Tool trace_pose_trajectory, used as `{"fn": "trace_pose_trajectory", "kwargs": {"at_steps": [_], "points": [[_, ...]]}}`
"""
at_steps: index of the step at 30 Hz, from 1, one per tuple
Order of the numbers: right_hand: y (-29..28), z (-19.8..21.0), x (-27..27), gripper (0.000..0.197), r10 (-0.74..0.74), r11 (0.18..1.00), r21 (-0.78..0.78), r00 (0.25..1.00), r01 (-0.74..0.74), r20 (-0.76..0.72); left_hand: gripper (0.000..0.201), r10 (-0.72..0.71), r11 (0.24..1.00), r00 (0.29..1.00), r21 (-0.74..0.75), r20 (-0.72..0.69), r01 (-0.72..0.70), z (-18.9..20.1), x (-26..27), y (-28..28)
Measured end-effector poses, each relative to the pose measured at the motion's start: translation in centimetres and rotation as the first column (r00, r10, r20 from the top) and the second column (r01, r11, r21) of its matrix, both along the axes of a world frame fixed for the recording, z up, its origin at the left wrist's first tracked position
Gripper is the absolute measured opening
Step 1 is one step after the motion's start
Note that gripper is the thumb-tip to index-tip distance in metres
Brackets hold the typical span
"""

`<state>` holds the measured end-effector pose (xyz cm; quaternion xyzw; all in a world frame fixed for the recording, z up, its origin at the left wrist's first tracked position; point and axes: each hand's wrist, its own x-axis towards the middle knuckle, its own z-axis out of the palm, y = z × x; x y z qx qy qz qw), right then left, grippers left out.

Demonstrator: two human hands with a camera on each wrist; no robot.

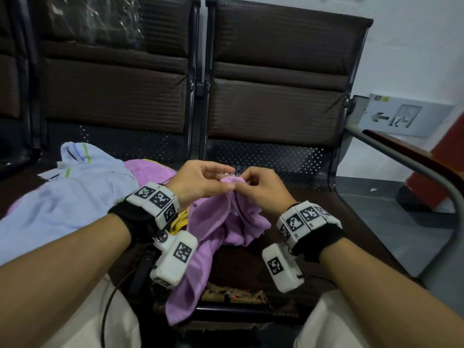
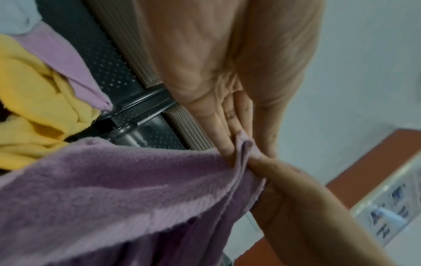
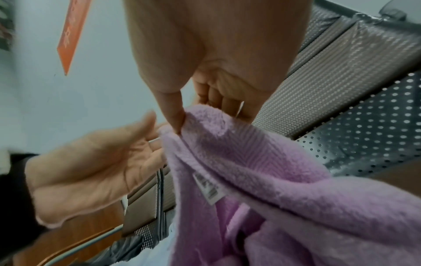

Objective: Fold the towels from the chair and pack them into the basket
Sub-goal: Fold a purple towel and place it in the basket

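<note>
Over the brown chair seat, both hands meet at one bunched edge of a purple towel. My left hand pinches that edge between thumb and fingers. Right against it, my right hand pinches the same edge with its thumb on top. The rest of the purple towel hangs crumpled down over the seat's front; its white label shows. A light blue towel, a yellow towel and more purple cloth lie heaped on the left seat. No basket is in view.
Two padded chair backs stand close behind the hands. A metal armrest with a wooden top runs along the right. A grey sign is fixed low on the white wall. My light trouser legs are at the bottom.
</note>
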<state>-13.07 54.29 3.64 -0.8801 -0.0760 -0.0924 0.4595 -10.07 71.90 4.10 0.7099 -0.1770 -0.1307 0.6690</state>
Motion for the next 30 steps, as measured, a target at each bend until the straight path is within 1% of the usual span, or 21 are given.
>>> {"fn": "trace_pose_trajectory", "kwargs": {"at_steps": [1,3,5,7,9,11,12,13,14,16,17,19,21,22,23,24,25,26,27,28,30], "points": [[0.0,0.0,0.0,0.014,0.015,0.998,0.06,1.0,-0.013,-0.026,0.039,0.013,0.999,0.998,0.036,0.057,-0.015,-0.1,0.0,0.1],[0.1,0.0,-0.1,0.016,0.058,0.982,0.181,0.997,-0.048,-0.049,0.034,0.023,0.997,0.989,0.069,0.147,-0.033,-0.1,-0.1,0.3],[-0.1,0.1,-0.1,0.024,0.098,0.959,0.27,0.995,-0.086,-0.032,0.028,-0.003,0.997,0.979,0.081,0.205,-0.014,-0.1,-0.1,0.2],[-0.6,0.3,0.0,0.038,0.131,0.946,0.3,0.991,-0.125,0.0,0.024,-0.024,0.995,0.967,0.096,0.252,0.0,0.0,-0.3,0.3],[-1.4,0.6,0.0,0.047,0.15,0.952,0.262,0.988,-0.157,0.047,0.029,0.001,0.993,0.941,0.111,0.339,-0.041,0.2,-0.3,0.6],[-2.4,0.8,0.0,0.047,0.163,0.969,0.177,0.984,-0.172,0.067,0.036,0.084,0.981,0.892,0.119,0.445,-0.151,0.6,0.1,1.3],[-2.9,0.9,0.0,0.047,0.157,0.982,0.095,0.985,-0.163,0.066,0.037,0.137,0.972,0.874,0.106,0.465,-0.209,0.9,0.4,1.7],[-3.4,0.8,-0.1,0.046,0.143,0.989,-0.032,0.987,-0.141,0.068,0.037,0.191,0.962,0.863,0.086,0.469,-0.259,1.0,0.7,2.1],[-4.0,0.7,-0.2,0.044,0.129,0.975,-0.192,0.989,-0.113,0.071,0.038,0.242,0.951,0.853,0.061,0.463,-0.303,1.2,1.0,2.4],[-4.8,0.6,-0.4,0.037,0.127,0.879,-0.465,0.991,-0.101,0.026,0.037,0.339,0.931,0.849,-0.018,0.405,-0.364,1.3,1.2,2.5],[-5.2,0.4,-0.6,0.035,0.129,0.828,-0.547,0.991,-0.125,-0.031,0.038,0.38,0.922,0.858,-0.065,0.346,-0.383,1.3,1.3,2.5],[-5.8,0.0,-0.8,0.038,0.103,0.713,-0.68,0.985,-0.169,-0.137,0.039,0.44,0.898,0.872,-0.135,0.214,-0.419,1.5,1.4,2.5],[-6.1,-0.4,-0.9,0.045,0.038,0.55,-0.82,0.985,-0.159,-0.165,0.038,0.474,0.875,0.874,-0.17,0.109,-0.453,1.7,1.4,2.8],[-6.4,-0.6,-0.9,0.053,-0.016,0.49,-0.86,0.985,-0.14,-0.17,0.037,0.491,0.863,0.868,-0.179,0.072,-0.473,1.9,1.4,3.1],[-6.9,-0.7,-1.0,0.062,-0.092,0.484,-0.866,0.978,-0.122,-0.189,0.037,0.509,0.85,0.86,-0.183,0.046,-0.494,2.0,1.5,3.4],[-7.4,-0.7,-1.1,0.074,-0.17,0.533,-0.84,0.958,-0.106,-0.229,0.037,0.529,0.837,0.848,-0.181,0.028,-0.517,2.1,1.6,3.8],[-8.0,-0.8,-1.2,0.079,-0.232,0.581,-0.809,0.936,-0.084,-0.264,0.037,0.551,0.824,0.835,-0.172,0.018,-0.54,2.0,1.8,4.2],[-8.6,-0.7,-1.4,0.078,-0.256,0.604,-0.793,0.923,-0.079,-0.287,0.038,0.568,0.814,0.823,-0.153,0.017,-0.56,2.0,1.9,4.5],[-9.0,-0.6,-1.6,0.073,-0.257,0.588,-0.803,0.918,-0.099,-0.301,0.038,0.58,0.809,0.814,-0.127,0.019,-0.574,1.9,2.1,4.9],[-9.2,-0.5,-1.8,0.065,-0.254,0.547,-0.828,0.918,-0.125,-0.306,0.038,0.586,0.807,0.81,-0.097,0.022,-0.582,1.8,2.3,5.1],[-9.1,-0.5,-2.3,0.051,-0.243,0.432,-0.888,0.928,-0.159,-0.284,0.038,0.593,0.805,0.804,-0.041,0.038,-0.592,1.5,2.4,5.5]]}}
